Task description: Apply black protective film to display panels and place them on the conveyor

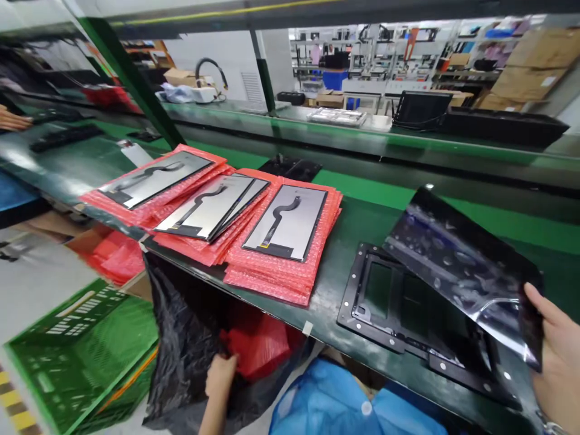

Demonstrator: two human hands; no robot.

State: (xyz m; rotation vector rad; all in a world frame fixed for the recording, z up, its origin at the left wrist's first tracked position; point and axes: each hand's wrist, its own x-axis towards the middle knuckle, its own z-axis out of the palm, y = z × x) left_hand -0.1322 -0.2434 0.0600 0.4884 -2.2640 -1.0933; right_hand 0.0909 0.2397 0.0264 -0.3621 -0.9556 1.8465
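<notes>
My right hand (555,356) grips the near right corner of a glossy black display panel (462,266), its front covered with bubbled clear film. The panel is held tilted above a black frame fixture (371,332) on the bench and hides part of it. Below the bench edge, my left hand (220,374) is closed at the edge of a red bubble-wrap bag (260,347), in the mouth of a large black plastic bag (176,350). Between the hands and farther back, silver-backed display panels (287,220) with dark flex cables lie on stacks of red bubble-wrap bags (272,290).
A green plastic crate (90,356) stands on the floor at left, by a carton (142,285) with red wrap. A green post (131,78) rises behind the stacks. A raised shelf (380,139) runs along the back. Another person's hand (13,119) shows far left.
</notes>
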